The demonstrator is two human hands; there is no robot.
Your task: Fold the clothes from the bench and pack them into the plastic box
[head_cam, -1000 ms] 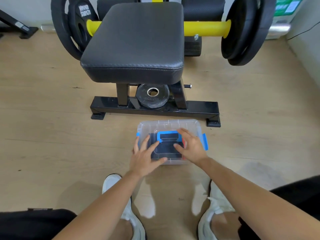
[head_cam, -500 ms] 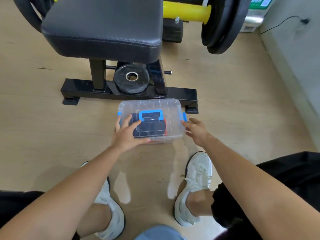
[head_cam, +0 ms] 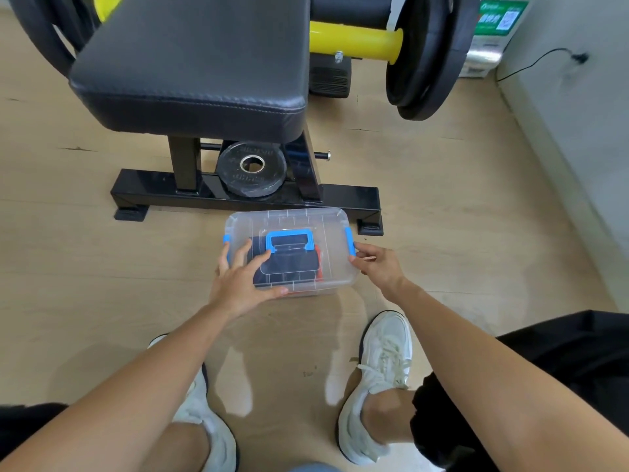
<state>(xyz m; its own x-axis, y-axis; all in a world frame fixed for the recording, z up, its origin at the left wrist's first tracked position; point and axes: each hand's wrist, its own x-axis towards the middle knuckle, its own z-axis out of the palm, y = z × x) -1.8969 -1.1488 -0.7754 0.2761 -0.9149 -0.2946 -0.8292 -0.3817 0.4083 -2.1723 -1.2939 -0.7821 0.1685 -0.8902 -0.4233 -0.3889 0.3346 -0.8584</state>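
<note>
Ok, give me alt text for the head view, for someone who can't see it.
A person's left hand lies spread flat on top of a lidded clear plastic box holding dark folded clothes, while the right hand touches its blue right-side latch with its fingertips. The box sits on a wooden floor before a black padded bench.

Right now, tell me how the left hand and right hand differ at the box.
The left hand lies flat on the lid, fingers spread; the right hand is off the lid, at the right end of the box. The left hand's fingers point toward the blue handle; the right hand's fingers touch the blue latch, though whether they pinch it is unclear. Both hands touch the box.
</note>
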